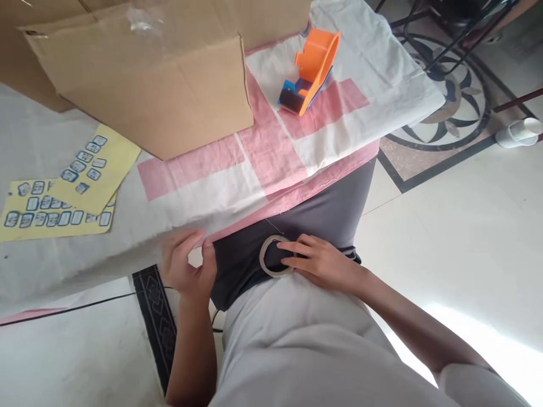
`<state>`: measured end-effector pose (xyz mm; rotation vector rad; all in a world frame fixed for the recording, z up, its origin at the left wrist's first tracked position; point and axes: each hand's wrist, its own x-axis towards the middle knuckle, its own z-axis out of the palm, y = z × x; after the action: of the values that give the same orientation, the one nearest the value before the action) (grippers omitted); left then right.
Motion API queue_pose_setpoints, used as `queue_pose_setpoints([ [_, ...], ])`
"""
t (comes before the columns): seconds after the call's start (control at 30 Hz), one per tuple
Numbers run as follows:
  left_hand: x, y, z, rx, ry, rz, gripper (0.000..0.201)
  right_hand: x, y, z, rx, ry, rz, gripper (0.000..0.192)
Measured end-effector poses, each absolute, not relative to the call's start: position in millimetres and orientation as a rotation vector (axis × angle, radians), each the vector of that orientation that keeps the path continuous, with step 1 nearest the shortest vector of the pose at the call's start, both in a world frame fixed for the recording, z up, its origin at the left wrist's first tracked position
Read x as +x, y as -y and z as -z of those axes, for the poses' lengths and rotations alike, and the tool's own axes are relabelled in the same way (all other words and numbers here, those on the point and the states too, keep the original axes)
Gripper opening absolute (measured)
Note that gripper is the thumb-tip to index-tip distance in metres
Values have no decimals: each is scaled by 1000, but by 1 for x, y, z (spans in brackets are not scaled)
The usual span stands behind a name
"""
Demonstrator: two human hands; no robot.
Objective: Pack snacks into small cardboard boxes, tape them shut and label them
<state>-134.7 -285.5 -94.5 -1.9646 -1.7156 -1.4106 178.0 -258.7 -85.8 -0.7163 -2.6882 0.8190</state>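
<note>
A roll of tape lies on the dark cloth over my lap. My right hand is on its right side, with two fingers reaching into the ring and the thumb hidden; the hand appears to hold the roll by its edge. At the table's front edge, my left hand has its thumb and forefinger curved apart, with nothing seen between them. On the cloth-covered table stands an orange and blue tape dispenser, beyond both hands.
A large cardboard box fills the table's far left. Yellow sticker sheets overlap left of its flap. The pink and white tablecloth hangs over the front edge. A white cylindrical object is on the floor at right.
</note>
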Motion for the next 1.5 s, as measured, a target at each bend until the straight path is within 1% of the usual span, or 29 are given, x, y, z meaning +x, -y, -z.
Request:
queue_pose_setpoints([
  [0.07, -128, 278, 90, -1947, 1692, 1499, 25, 170, 245, 84, -620, 2610, -917, 21],
  [0.13, -121, 271, 81, -1909, 1646, 1635, 22, 169, 229, 75, -608, 2391, -1178, 13],
  [0.2, -113, 264, 73, -1852, 1617, 1827, 19, 172, 216, 62, -681, 2046, -1414, 20],
  [0.27, -104, 259, 64, -1806, 1632, 2019, 15, 173, 205, 48, -758, 1685, -1559, 32],
  [0.33, -95, 254, 56, -1821, 1677, 2166, 14, 171, 196, 34, -781, 1382, -1678, 40],
  [0.37, -90, 251, 52, -1873, 1703, 2217, 16, 169, 191, 27, -773, 1263, -1743, 42],
  [0.43, -80, 244, 43, -2089, 1774, 2243, 29, 164, 182, 14, -743, 1094, -1855, 45],
  [0.5, -68, 234, 32, -2362, 1867, 2191, 47, 159, 174, 2, -718, 1012, -1904, 48],
  [0.57, -56, 224, 24, -2597, 1941, 2098, 56, 155, 169, -6, -697, 979, -1915, 49],
  [0.63, -45, 215, 18, -2678, 1948, 2038, 50, 152, 165, -11, -686, 964, -1915, 49],
  [0.7, -36, 207, 17, -2581, 1896, 1937, 33, 150, 163, -14, -690, 952, -1917, 48],
  [0.77, -33, 201, 18, -2391, 1754, 1734, 13, 149, 160, -16, -693, 931, -1922, 45],
  [0.8, -32, 199, 19, -2313, 1668, 1618, 9, 149, 158, -16, -686, 918, -1926, 43],
  [0.87, -34, 196, 20, -2225, 1520, 1441, 8, 150, 154, -18, -659, 901, -1927, 39],
  [0.97, -37, 195, 16, -2252, 1462, 1367, 5, 152, 145, -21, -638, 927, -1899, 35],
  [1.03, -38, 194, 10, -2355, 1544, 1368, 8, 152, 138, -23, -647, 972, -1862, 34],
  [1.23, -36, 190, 1, -2701, 2067, 1505, 21, 152, 119, -27, -659, 963, -1787, 36],
  [1.43, -39, 179, 10, -2783, 2131, 1302, 24, 161, 98, -20, -655, 888, -1783, 37],
  [1.5, -39, 176, 10, -2805, 2097, 1217, 25, 165, 92, -18, -667, 851, -1828, 33],
])
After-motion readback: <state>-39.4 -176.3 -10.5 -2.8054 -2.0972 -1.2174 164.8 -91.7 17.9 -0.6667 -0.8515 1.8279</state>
